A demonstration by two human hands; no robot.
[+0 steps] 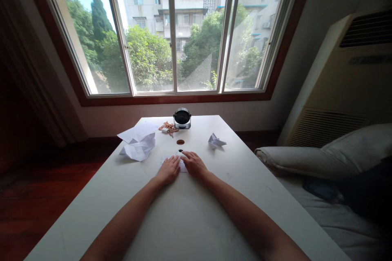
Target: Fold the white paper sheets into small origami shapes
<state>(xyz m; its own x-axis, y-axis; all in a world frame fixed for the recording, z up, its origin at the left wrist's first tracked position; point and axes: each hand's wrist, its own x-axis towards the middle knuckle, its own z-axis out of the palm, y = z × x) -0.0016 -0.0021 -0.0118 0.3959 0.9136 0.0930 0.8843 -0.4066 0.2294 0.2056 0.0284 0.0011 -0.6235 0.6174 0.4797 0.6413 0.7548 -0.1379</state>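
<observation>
A small white piece of paper (183,167) lies on the white table, partly hidden under both hands. My left hand (170,170) rests palm down on its left part, fingers stretched out and lying flat. From the right, my right hand (194,164) touches the same paper, its fingers extended toward the far edge and the thumb apart. Just beyond the fingertips a small dark spot (180,151) shows; what it is I cannot make out. To the right of my hands sits a folded white paper shape (217,142) with pointed ends.
A creased paper (139,149) and a flatter sheet (137,131) lie at the table's left edge. Toward the back are a tangled brown cord (169,128) and a round black device (182,117) with a silver frame. The table (180,220) has an oval hole (180,142). A couch (288,159) stands right.
</observation>
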